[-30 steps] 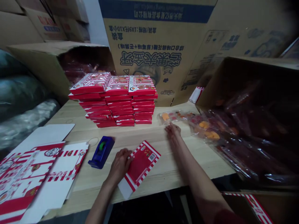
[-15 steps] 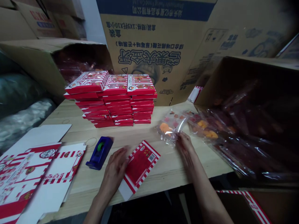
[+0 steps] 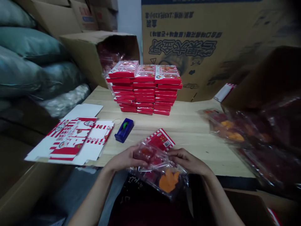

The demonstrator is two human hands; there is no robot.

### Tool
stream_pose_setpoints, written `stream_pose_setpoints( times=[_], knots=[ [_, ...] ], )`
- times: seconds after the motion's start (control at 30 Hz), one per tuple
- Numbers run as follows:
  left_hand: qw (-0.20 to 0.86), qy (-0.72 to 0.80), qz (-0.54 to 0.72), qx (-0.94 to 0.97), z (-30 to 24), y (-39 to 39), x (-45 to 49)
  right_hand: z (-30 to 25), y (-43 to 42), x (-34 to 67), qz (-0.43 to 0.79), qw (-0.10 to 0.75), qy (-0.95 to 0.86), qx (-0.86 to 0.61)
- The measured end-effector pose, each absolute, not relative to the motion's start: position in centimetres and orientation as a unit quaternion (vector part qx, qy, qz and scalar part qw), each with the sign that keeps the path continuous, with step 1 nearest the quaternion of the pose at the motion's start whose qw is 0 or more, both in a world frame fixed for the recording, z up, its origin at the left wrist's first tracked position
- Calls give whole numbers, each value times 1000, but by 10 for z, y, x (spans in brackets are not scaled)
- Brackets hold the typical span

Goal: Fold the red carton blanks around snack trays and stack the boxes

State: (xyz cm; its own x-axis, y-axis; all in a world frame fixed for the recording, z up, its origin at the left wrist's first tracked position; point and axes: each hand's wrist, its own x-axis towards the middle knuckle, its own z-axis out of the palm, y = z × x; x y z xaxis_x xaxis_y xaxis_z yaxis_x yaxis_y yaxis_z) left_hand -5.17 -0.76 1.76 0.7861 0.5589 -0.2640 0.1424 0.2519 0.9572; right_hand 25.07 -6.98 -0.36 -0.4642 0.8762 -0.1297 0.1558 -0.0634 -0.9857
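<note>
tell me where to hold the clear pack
Probably best by its two long side edges, coming in from both sides, as the left hand and right hand do now. The pack is thin, floppy plastic that sags at the lower end, where the orange piece lies, so a two-sided hold should support it better than pinching one corner.

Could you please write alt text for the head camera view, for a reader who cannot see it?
The left hand and right hand hold a clear plastic packet of red and orange pieces at the edge of a wooden table. Beyond it stand stacks of red-and-white boxes, with a blue tape dispenser and flat printed box blanks to the left.
</note>
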Motion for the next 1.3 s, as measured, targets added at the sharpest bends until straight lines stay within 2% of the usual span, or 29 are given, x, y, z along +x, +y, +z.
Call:
stream_pose_setpoints(
  times=[0.1,0.23,0.3,0.43,0.53,0.8,1.13,1.3],
  knots=[
    [763,327,167,532,0,-34,-93,0,-56,235,598,293,-624,-409],
    [700,515,305,390,-8,-74,-153,16,-19,237,520,278,-695,-412],
    [656,576,386,298,-6,-89,-180,15,3,232,452,194,-761,-424],
    [580,612,503,190,-6,-107,-208,-13,31,197,338,-38,-836,-431],
    [549,631,526,153,-15,-114,-203,-39,36,176,306,-105,-851,-413],
    [518,633,536,210,-52,-120,-151,-59,24,180,314,-34,-849,-424],
    [653,572,388,310,-51,-88,-171,-63,12,180,295,-14,-839,-457],
    [672,557,316,371,-47,-56,-179,-54,9,178,297,-16,-839,-457]
  ],
)
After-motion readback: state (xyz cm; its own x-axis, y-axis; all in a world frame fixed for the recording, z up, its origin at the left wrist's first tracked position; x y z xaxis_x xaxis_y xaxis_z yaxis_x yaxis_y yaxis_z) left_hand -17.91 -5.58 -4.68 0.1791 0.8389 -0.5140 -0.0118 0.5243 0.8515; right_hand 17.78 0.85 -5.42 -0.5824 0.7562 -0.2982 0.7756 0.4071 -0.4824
